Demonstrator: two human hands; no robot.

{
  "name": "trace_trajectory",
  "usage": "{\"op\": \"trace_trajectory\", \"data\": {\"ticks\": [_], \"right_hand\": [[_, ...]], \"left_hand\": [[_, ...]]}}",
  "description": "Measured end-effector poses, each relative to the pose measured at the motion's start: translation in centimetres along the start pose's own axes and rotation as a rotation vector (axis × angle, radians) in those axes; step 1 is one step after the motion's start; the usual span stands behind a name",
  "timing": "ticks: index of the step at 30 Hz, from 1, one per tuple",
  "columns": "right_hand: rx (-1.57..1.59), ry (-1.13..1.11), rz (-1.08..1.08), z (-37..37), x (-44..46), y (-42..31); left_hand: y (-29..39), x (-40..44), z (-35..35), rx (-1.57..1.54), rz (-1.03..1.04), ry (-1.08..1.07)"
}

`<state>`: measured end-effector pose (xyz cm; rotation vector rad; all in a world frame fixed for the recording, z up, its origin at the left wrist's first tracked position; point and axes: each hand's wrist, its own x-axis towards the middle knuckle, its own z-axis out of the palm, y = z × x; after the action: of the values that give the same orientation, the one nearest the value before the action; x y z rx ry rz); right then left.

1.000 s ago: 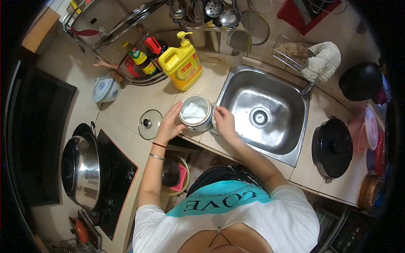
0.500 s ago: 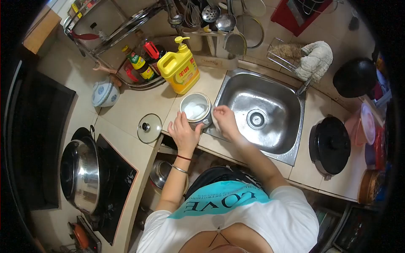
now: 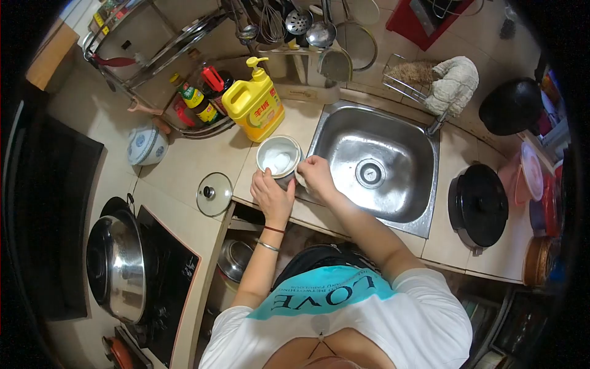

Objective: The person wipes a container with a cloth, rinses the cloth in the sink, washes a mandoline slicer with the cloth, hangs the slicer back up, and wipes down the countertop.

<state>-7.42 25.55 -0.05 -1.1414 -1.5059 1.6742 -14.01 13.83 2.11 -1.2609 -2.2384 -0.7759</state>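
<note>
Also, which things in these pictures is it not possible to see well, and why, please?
In the head view:
- What the right hand may hold beside the jar: its own fingers hide it.
- What the white contents are: too small and pale.
- Inside the black pot on the right: its lid covers it.
- The whole orange pan, low on the left: the picture's bottom edge cuts it off.

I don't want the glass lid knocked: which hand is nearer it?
Left. The left hand is right of the lid, across a gap; the right hand is farther right.
</note>
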Motion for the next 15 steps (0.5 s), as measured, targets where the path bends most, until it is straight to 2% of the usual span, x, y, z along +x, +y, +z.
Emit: {"op": "trace_trajectory", "data": {"ticks": [3, 6, 7, 10, 14, 15], "right_hand": [[0.281, -0.05, 0.214, 0.4, 1.3, 0.1], [0.371, -0.066, 0.334, 0.1, 1.4, 0.4], [0.432, -0.135, 0.432, -0.1, 2.0, 1.5], [0.235, -0.17, 0.421, -1.4, 1.9, 3.1], [0.521, -0.134, 0.338, -1.9, 0.4, 1.4], [0.451, -0.152, 0.253, -2.0, 0.1, 0.5]], "left_hand": [[-0.2, 0.0, 0.3, 0.002, 0.008, 0.022], [-0.3, -0.2, 0.6, 0.007, 0.009, 0.046], [-0.4, -0.2, 0.7, 0.009, 0.009, 0.054], [-0.5, -0.1, 0.4, -0.014, 0.033, 0.07], [-0.8, -0.2, 0.7, -0.023, 0.025, 0.066], [-0.8, -0.2, 0.7, -0.017, 0.023, 0.063]]}}
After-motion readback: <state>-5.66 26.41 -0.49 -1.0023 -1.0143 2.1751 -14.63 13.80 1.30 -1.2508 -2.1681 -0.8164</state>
